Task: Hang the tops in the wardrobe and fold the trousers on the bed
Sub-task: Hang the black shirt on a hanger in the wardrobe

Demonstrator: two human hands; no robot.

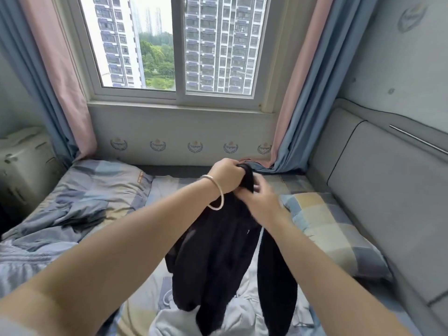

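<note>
We hold the black garment (218,251) up over the bed (155,190). Our left hand (226,175) has its grip closed on the bunched top edge, and the cloth hangs below it. Our right hand (260,204), blurred, touches the fabric just beneath; we cannot tell its grip.

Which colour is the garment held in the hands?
Black garment, clearest in the head view.
</note>
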